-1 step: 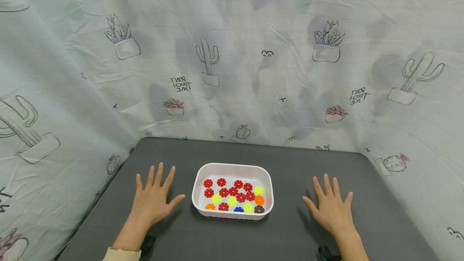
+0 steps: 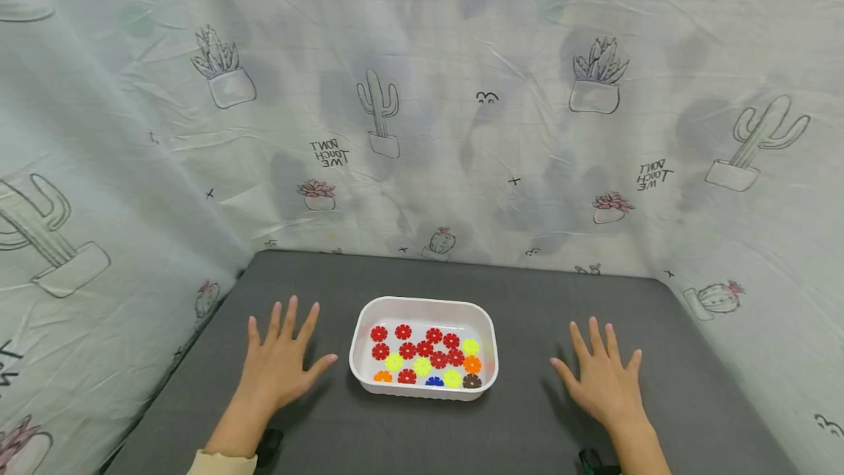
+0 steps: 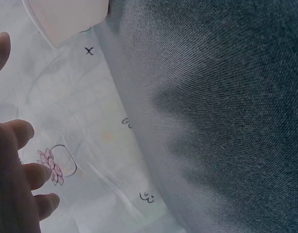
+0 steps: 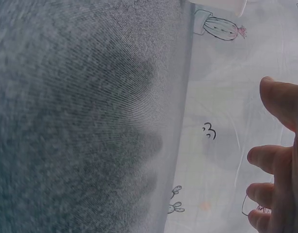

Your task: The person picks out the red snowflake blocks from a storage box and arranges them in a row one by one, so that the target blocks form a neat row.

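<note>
A white plastic tray (image 2: 422,391) stands on the table between my two hands. Flat notched discs, like small flowers, lie spread inside it: mostly red discs (image 2: 403,331), several yellow discs (image 2: 422,366), an orange disc (image 2: 472,364), a blue disc (image 2: 434,381) and a dark brown disc (image 2: 471,381). The front wall partly hides the nearest ones. Left of the tray, my left hand (image 2: 277,369) is spread palm down, its thumb toward the tray. My right hand (image 2: 606,387) is spread likewise on the right, farther from it. Both hold nothing; fingers (image 3: 37,175) show in the left wrist view.
Dark grey cloth covers the table (image 2: 422,438). Behind it and along both sides hangs a pale curtain (image 2: 422,189) printed with cacti and potted plants. A dark strap (image 2: 269,447) shows at my left wrist, beside a cream sleeve (image 2: 223,463).
</note>
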Tool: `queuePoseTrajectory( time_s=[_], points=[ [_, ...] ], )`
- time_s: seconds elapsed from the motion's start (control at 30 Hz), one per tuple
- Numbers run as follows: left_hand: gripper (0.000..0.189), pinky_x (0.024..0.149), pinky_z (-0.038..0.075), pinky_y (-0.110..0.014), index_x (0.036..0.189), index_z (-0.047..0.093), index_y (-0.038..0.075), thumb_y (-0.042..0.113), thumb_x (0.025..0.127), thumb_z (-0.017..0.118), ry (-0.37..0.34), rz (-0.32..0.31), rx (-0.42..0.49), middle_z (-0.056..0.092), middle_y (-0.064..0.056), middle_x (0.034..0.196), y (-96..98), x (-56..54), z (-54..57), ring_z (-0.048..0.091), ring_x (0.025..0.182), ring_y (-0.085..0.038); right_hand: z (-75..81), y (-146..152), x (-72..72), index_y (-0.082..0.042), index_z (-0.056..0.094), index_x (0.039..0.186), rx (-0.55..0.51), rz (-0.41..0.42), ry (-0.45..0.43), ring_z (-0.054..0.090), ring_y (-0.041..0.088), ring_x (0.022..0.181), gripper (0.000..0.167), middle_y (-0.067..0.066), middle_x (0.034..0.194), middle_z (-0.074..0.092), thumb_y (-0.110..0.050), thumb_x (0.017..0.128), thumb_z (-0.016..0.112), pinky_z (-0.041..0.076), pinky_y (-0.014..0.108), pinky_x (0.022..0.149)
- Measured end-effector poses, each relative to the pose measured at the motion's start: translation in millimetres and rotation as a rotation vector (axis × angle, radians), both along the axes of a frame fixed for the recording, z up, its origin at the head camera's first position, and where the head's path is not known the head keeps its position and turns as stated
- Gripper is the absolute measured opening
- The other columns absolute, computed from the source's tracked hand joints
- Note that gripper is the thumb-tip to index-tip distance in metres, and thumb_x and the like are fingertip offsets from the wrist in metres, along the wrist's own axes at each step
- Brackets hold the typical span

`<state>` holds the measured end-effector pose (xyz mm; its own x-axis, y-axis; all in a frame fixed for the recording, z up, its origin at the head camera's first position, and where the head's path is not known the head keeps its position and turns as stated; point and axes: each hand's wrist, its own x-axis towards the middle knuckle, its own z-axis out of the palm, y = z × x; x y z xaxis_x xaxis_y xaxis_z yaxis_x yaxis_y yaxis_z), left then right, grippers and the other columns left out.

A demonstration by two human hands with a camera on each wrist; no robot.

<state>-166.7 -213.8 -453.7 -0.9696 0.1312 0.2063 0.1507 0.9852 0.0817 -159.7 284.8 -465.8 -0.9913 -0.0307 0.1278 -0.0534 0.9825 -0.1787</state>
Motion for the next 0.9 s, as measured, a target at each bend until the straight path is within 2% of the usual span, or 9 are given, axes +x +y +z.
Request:
queuePoseTrajectory(
  time_s=[0.2, 0.33, 0.43, 0.57, 0.7, 0.8, 0.9],
  points=[
    [0.09, 0.109, -0.005, -0.069, 0.151, 0.026, 0.017, 0.067, 0.082, 0.054, -0.006, -0.008, 0.004, 0.014, -0.022, 0.157, 0.8, 1.1, -2.3, 0.011, 0.142, -0.046, -2.7, -2, 1.2, -0.008, 0.028, 0.149, -0.01, 0.009, 0.002, 0.002, 0.046, 0.143, 0.082, 0.026, 0.155, 0.013, -0.064, 0.091, 0.042, -0.004, 0.078, 0.099],
    [0.089, 0.109, -0.002, -0.068, 0.151, 0.027, 0.017, 0.068, 0.083, 0.052, 0.006, -0.029, -0.004, 0.015, -0.022, 0.157, 4.5, 1.9, -4.2, 0.013, 0.143, -0.044, -3.6, -5, 3.2, -0.007, 0.028, 0.149, -0.03, 0.02, 0.014, 0.004, 0.046, 0.143, 0.079, 0.027, 0.155, 0.014, -0.06, 0.092, 0.044, -0.005, 0.076, 0.102],
    [0.088, 0.109, 0.003, -0.069, 0.15, 0.03, 0.016, 0.066, 0.082, 0.054, 0.039, -0.057, 0.01, 0.019, -0.022, 0.156, 9.0, 2.5, -5.5, 0.017, 0.142, -0.044, -4.2, -8, 3.2, -0.006, 0.029, 0.148, -0.044, 0.029, 0.03, 0.009, 0.046, 0.142, 0.076, 0.028, 0.154, 0.016, -0.055, 0.093, 0.047, 0.001, 0.075, 0.103],
    [0.085, 0.109, 0.011, -0.067, 0.149, 0.03, 0.017, 0.062, 0.083, 0.057, 0.06, -0.108, 0.029, 0.02, -0.021, 0.156, 16.3, 2.2, -7.5, 0.021, 0.142, -0.042, -6.4, -14, 1.3, -0.002, 0.033, 0.146, -0.072, 0.058, 0.083, 0.023, 0.048, 0.138, 0.073, 0.029, 0.15, 0.026, -0.044, 0.092, 0.057, 0.018, 0.072, 0.103],
    [0.083, 0.109, 0.02, -0.065, 0.15, 0.029, 0.017, 0.057, 0.084, 0.06, 0.046, -0.186, 0.093, 0.021, -0.018, 0.156, 24.5, 1.2, -11.4, 0.027, 0.141, -0.038, -10.1, -21, 0.5, 0.003, 0.034, 0.144, -0.21, 0.103, 0.105, 0.033, 0.05, 0.132, 0.07, 0.03, 0.147, 0.032, -0.03, 0.09, 0.063, 0.03, 0.067, 0.1],
    [0.081, 0.107, 0.027, -0.063, 0.149, 0.032, 0.017, 0.053, 0.084, 0.063, 0.044, -0.24, 0.169, 0.026, -0.017, 0.155, 29.3, 0.6, -14.7, 0.034, 0.138, -0.036, -13.1, -29, -0.2, 0.005, 0.034, 0.143, -0.338, 0.139, 0.126, 0.038, 0.049, 0.129, 0.067, 0.029, 0.145, 0.036, -0.025, 0.09, 0.064, 0.034, 0.065, 0.1],
    [0.077, 0.105, 0.032, -0.061, 0.147, 0.036, 0.018, 0.05, 0.084, 0.065, 0.046, -0.272, 0.236, 0.03, -0.014, 0.154, 32.2, -0.4, -17.3, 0.038, 0.136, -0.033, -15.7, -37, -1.6, 0.004, 0.038, 0.141, -0.42, 0.173, 0.182, 0.044, 0.049, 0.124, 0.063, 0.03, 0.14, 0.043, -0.023, 0.09, 0.064, 0.038, 0.064, 0.097]
  ],
)
